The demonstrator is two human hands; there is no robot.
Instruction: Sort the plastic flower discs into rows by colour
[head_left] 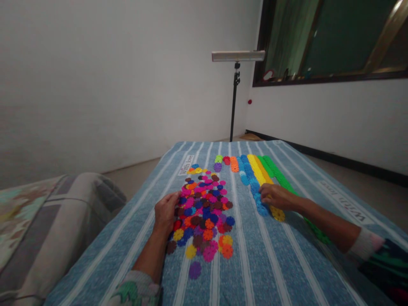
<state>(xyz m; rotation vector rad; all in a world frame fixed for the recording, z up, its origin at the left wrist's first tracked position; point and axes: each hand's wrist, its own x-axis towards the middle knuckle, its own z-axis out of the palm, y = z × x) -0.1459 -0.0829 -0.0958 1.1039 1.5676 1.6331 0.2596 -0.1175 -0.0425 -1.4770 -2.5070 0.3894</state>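
Observation:
My left hand [165,211] rests at the left edge of a loose pile of small flower-shaped plastic discs [207,210] in pink, purple, blue, brown, orange and yellow. Its fingers reach forward and touch the pile's side. My right hand [276,196] is over the row of yellow discs [258,168], with its fingers curled together; whatever they pinch is hidden. Left of that hand runs a blue row [254,187], and beyond it to the right a green row [277,172]. The discs in these rows overlap in lines.
A striped blue cloth [134,255] covers the table. Short groups of orange discs [234,164], red discs [226,160] and purple discs [217,167] lie at the far end. A lamp stand [234,97] rises behind the table; a draped grey cover [79,221] is at left.

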